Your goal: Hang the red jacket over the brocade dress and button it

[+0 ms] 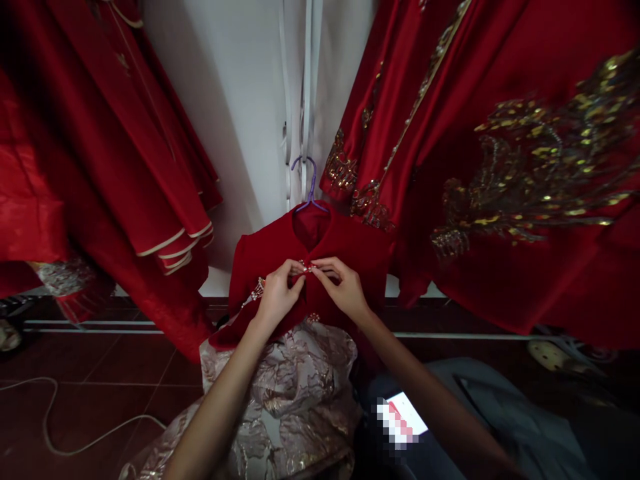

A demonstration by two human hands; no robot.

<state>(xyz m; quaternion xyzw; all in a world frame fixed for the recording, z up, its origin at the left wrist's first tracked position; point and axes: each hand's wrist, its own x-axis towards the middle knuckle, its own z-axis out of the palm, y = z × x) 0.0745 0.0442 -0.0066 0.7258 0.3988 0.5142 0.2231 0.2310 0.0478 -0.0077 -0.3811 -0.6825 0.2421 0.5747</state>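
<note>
A red jacket with a round neckline hangs in front of me on a purple hanger. My left hand and my right hand meet at the jacket's front, just below the neck opening. Both pinch a small beaded fastener between thumb and fingers; its exact form is mostly hidden by the fingertips. Lower on the front sits another beaded fastener. A beaded ornament decorates the jacket beside my left wrist. Below the jacket, a pale, shiny patterned fabric spreads out.
Red garments hang on the left, and sequined red garments on the right. White metal bars run up a pale wall behind the hanger. A lit screen lies at lower right. A white cable crosses the tiled floor.
</note>
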